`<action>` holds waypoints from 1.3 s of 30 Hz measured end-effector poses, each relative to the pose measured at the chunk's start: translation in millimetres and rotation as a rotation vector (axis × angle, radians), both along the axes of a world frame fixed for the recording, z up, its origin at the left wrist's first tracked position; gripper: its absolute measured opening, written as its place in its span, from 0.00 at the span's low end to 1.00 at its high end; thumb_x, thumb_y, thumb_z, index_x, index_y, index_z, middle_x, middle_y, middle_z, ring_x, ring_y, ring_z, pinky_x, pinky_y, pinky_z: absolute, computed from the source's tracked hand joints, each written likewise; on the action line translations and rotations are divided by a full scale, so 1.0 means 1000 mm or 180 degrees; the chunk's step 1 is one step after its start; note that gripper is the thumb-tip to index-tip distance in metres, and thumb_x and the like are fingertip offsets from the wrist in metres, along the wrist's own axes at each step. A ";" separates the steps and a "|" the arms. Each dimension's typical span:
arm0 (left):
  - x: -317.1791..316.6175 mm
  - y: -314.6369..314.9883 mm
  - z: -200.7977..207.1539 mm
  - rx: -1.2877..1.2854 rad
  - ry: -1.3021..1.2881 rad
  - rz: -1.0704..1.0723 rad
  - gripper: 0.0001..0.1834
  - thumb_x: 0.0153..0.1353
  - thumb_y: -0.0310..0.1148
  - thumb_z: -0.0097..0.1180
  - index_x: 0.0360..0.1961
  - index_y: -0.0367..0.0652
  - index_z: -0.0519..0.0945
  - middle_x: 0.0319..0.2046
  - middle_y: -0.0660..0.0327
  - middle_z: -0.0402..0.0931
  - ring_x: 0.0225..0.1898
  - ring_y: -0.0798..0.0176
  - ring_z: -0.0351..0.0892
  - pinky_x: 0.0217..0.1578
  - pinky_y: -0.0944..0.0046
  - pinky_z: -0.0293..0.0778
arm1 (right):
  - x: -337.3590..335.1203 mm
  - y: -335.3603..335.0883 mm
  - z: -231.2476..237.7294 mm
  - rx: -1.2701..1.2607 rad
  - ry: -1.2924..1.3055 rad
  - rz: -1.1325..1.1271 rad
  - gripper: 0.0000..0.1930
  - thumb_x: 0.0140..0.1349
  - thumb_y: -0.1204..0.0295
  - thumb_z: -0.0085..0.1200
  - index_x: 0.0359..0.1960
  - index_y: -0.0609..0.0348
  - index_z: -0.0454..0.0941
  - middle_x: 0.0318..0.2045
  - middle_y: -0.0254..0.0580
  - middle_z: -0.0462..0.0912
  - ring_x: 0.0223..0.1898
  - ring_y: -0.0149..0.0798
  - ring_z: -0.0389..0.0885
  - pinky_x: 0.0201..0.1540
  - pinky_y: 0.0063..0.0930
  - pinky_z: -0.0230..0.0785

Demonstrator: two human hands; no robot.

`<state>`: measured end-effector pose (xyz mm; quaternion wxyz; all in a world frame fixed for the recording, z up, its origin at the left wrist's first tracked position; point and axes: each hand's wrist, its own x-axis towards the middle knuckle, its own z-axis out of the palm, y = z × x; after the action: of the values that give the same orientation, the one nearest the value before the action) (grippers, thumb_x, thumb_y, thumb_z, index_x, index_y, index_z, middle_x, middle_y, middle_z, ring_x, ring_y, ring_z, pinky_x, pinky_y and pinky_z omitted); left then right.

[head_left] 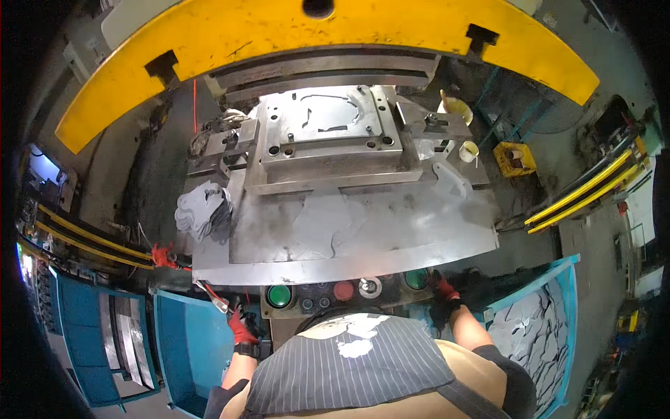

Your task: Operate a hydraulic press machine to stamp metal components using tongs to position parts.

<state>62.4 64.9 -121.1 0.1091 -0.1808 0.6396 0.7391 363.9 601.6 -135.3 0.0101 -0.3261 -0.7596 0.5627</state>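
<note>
My left hand [242, 327], in a red and black glove, is closed around a slim hand tool [218, 300] with red and bare-metal parts. The tool points up and left toward the press table's front edge. Beside that hand is a round green push button [279, 296] on the control panel. My right hand [444, 288], gloved alike, is at the panel's right end against the other green button [417, 279]; its fingers are mostly hidden. Above the table, a steel die [328, 150] carries a flat cut-out outline on its top face. A flat grey metal piece [324, 220] lies before it.
A yellow press beam [335, 31] spans above the die. Stacked grey cut pieces [202, 209] sit at the table's left. A blue bin [199, 342] stands by my left arm; another bin [574, 307] full of grey pieces is right. A red glove-like thing [164, 256] is far left.
</note>
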 end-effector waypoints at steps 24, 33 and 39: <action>-0.029 0.036 -0.054 -0.2181 -0.0914 -0.2675 0.16 0.56 0.46 0.48 0.36 0.47 0.78 0.26 0.65 0.75 0.28 0.65 0.70 0.26 0.61 0.66 | -0.017 0.005 -0.046 -0.1106 0.0047 -0.0871 0.16 0.50 0.62 0.55 0.36 0.60 0.73 0.32 0.39 0.76 0.33 0.37 0.72 0.36 0.31 0.65; -0.021 0.079 0.020 -0.1892 -0.1960 -0.2048 0.17 0.48 0.49 0.59 0.27 0.47 0.78 0.24 0.62 0.74 0.23 0.66 0.69 0.22 0.61 0.65 | -0.006 0.006 -0.066 0.0582 -0.0207 -0.0108 0.14 0.51 0.65 0.51 0.36 0.61 0.74 0.33 0.43 0.75 0.35 0.39 0.72 0.38 0.33 0.64; -0.030 0.068 0.010 -0.3226 -0.0064 -0.3941 0.19 0.58 0.48 0.43 0.39 0.46 0.77 0.32 0.58 0.77 0.33 0.61 0.75 0.34 0.60 0.70 | -0.018 -0.018 0.019 0.0329 -0.0265 -0.0151 0.16 0.50 0.64 0.53 0.37 0.62 0.73 0.39 0.48 0.74 0.41 0.41 0.70 0.41 0.33 0.63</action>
<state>32.3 132.7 -110.9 0.4099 0.1728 0.8808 0.1621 346.1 583.4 -116.0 0.0086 -0.3662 -0.7794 0.5083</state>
